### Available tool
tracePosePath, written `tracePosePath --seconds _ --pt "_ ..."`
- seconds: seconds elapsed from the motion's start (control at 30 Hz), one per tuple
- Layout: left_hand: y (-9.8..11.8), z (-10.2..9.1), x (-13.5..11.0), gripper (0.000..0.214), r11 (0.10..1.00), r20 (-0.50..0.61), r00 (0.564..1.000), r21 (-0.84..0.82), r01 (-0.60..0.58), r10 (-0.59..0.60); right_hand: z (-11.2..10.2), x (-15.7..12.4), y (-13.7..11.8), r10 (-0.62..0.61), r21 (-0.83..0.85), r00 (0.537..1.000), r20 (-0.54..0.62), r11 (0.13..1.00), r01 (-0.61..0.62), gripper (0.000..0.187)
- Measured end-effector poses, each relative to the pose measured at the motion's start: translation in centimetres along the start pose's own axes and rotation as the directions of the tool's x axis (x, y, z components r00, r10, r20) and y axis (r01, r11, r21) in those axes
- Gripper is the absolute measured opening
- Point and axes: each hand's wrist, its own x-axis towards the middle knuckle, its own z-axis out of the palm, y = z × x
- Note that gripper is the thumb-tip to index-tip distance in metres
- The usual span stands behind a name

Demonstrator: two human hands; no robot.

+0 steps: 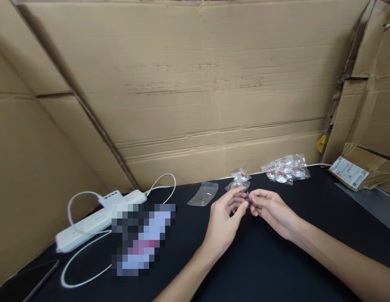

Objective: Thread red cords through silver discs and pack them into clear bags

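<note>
Red shows on a small part [247, 197], low and right of centre in the frame, pinched by the right hand [273, 209]; the left hand [223, 220] curls around it, its grip impossible to tell. Both likely meet to steady something so tiny, the bags [284, 170] beyond probably kept within reach.

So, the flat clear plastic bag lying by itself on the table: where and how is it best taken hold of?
I'd pinch the clear plastic bag at its right edge, coming in low from the right. It lies flat on the black table, with little height to wrap around; that edge looks uncovered, while the white cable loops on its left.
</note>
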Motion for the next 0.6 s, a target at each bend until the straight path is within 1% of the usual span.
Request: tracePosePath --seconds 0.1,0.17,0.33,0.4,0.5,0.6 --pt "-0.06 0.11 -0.03 0.012 1.0 -0.035 0.999 -0.021 0.018 -0.019 0.02 0.03 0.21 0.004 0.005 1.0 -0.009 1.0 -0.004 0.021" --pt "-0.25 0.12 -0.06 0.007 0.999 -0.044 0.999 -0.029 0.03 -0.031 0.04 -0.03 0.34 -0.003 -0.011 1.0 -0.014 1.0 0.003 0.021" --pt "-0.57 0.1 -0.14 0.009 0.997 -0.067 0.996 -0.042 0.063 -0.066 0.08 -0.23 0.33 -0.025 -0.072 0.999 -0.023 0.997 0.023 0.023" --pt "-0.5 0.07 -0.17 0.008 0.998 -0.063 0.996 0.005 0.063 -0.062 0.16 -0.29 0.17 -0.03 -0.098 0.999 -0.026 0.995 0.027 0.023" --pt "-0.27 -0.04 -0.2 0.008 0.994 -0.038 0.999 0.104 0.032 -0.028 0.42 -0.4 -0.13 -0.054 -0.166 0.998 -0.035 0.985 0.047 0.023" --pt "0.05 -0.22 -0.17 0.009 0.985 -0.018 1.0 0.174 0.01 -0.007 0.81 -0.52 -0.37 -0.063 -0.21 0.998 -0.015 0.976 0.059 0.027"
